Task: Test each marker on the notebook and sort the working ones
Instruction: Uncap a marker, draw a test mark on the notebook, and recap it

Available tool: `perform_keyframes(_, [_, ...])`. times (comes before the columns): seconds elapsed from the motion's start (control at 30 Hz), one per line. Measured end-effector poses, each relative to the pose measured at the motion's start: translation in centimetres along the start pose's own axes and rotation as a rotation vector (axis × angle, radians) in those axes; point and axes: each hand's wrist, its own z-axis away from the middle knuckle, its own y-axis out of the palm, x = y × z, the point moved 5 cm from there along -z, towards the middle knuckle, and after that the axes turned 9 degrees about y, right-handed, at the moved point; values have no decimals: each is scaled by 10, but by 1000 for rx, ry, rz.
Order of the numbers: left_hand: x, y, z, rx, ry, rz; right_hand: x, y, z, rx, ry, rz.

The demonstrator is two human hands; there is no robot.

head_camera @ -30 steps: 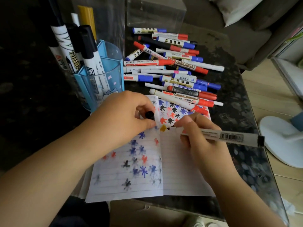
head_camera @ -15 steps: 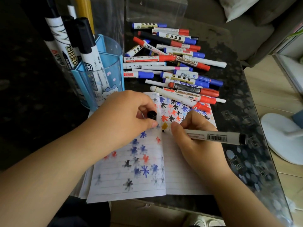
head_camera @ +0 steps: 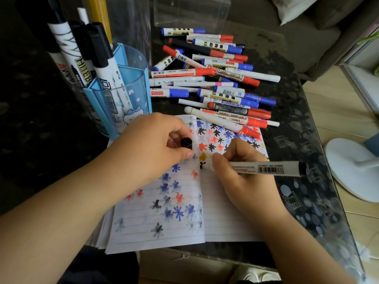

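With our right hand [head_camera: 244, 177] gripping a black marker [head_camera: 266, 168] and our left hand [head_camera: 155, 148] pinching its cap [head_camera: 186, 142], we mark the star-filled notebook [head_camera: 221, 218], a few sorted in the holder [head_camera: 123, 95], a pile [head_camera: 215, 78] left.

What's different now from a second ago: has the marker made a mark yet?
Yes. The right hand has drawn the marker leftward toward the notebook fold, and a fresh black mark now sits below the yellow one, where the page was bare. Unchanged: the left hand grips the black cap, the pile and blue holder sit as before.
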Motion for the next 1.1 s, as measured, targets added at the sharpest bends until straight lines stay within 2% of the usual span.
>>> perform_keyframes(0.47, [-3,-1,-1,-1,-2,-31,-1,-2,-1,-8,52,-6])
perform_keyframes(0.6, [-1,-3,-1,-34,-8,-3,0,-9,-3,-51,117,-119])
perform_keyframes(0.67, [-1,-4,-2,-77,-50,150,9,-19,-4,-65,135,-262])
perform_keyframes(0.73, [-1,-3,-3,-112,-141,423,22,-31,-6,-48,125,-386])
perform_keyframes(0.8, [-5,1,-4,-123,-219,717,35,-40,-6,20,51,-498])
perform_keyframes(0.87, [-11,7,-3,-116,-267,914,42,-45,-5,49,9,-544])
perform_keyframes(1.0, [-22,17,-4,-105,-301,1046,42,-49,-3,-8,48,-490])
perform_keyframes(1.1, [-28,22,-5,-68,-282,1046,43,-50,-2,-6,62,-477])
